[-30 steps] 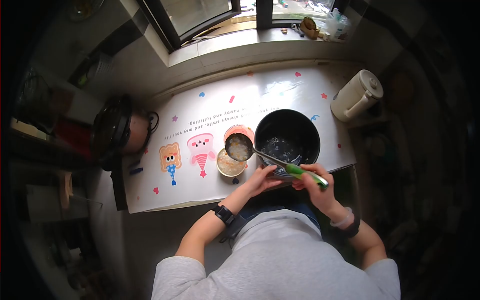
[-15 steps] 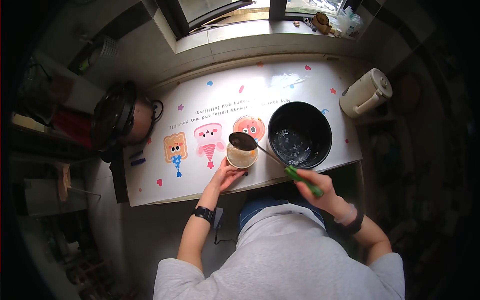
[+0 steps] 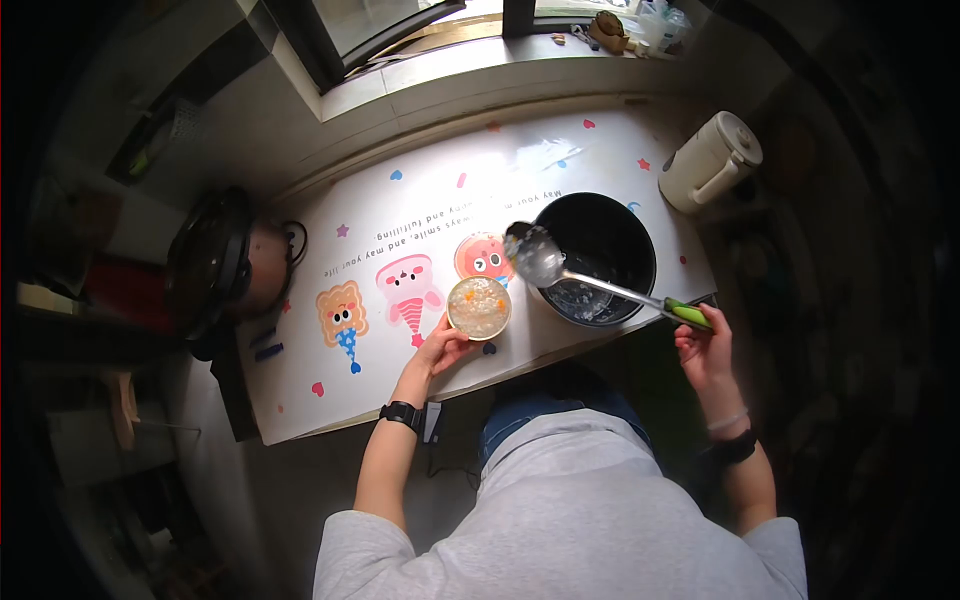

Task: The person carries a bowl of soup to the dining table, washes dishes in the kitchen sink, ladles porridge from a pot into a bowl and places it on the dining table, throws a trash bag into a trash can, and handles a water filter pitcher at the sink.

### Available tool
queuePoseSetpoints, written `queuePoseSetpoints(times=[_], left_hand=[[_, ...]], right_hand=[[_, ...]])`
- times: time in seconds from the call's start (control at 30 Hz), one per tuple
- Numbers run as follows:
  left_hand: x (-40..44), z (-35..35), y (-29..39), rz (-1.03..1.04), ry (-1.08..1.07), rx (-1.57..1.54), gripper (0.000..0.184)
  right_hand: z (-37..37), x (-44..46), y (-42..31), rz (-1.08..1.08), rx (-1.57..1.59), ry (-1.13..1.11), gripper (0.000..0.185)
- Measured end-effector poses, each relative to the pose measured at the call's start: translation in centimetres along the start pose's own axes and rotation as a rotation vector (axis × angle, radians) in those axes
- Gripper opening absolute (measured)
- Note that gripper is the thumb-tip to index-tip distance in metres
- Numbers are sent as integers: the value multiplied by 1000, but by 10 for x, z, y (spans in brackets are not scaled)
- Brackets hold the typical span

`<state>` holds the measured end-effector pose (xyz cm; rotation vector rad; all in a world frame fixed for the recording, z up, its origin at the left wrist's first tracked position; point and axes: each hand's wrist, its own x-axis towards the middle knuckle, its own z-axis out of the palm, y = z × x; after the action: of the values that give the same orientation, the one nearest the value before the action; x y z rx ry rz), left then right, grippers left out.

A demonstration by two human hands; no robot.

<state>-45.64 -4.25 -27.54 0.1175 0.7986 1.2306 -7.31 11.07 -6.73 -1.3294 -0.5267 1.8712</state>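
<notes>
My left hand grips the near left side of a small bowl on the printed table. Pale porridge with orange bits fills the bowl close to its rim. My right hand is closed round the green handle of a ladle. The ladle's metal head hangs over the left rim of a dark pot, its bowl showing a wet film and some residue. Inside the pot, a little watery liquid with pale bits lies at the bottom.
A cream kettle stands at the table's right end. On the left are a rice cooker and a blue pen-like object. A clear plastic piece lies at the back. Small items and a bag sit on the windowsill.
The ladle has moved from above the bowl right to the pot's rim, its head turned over. My right hand has shifted right. My left hand still holds the bowl.
</notes>
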Motion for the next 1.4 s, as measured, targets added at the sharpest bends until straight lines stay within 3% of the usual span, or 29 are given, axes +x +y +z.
queuePoseSetpoints(times=[0.1,0.27,0.5,0.7,0.83,0.87,1.17,1.23,1.33,1.4], left_hand=[[-2,6,4,5,17,39,82],[-19,31,22,-15,-11,55,84],[-69,92,56,-51,-66,50,87],[-137,174,66,80,-30,91,90],[-192,238,62,139,-14,101,93],[-204,251,58,149,-15,95,93],[-325,378,4,234,38,-40,95],[-356,406,-5,287,107,47,86],[-410,416,-17,202,136,255,57],[-436,416,-30,211,153,275,58]], right_hand=[[-12,-7,-6,-202,-66,50,31],[-17,3,12,-360,-311,128,26],[-21,43,41,-285,-224,67,22],[-20,69,57,-262,-176,-92,24],[-34,69,58,-235,-138,-220,46],[-42,68,59,-212,-127,-262,57],[-115,53,127,208,-361,-373,63],[-113,48,149,278,-428,-392,65],[-89,29,176,339,-475,-506,62],[-68,16,195,364,-529,-593,61]])
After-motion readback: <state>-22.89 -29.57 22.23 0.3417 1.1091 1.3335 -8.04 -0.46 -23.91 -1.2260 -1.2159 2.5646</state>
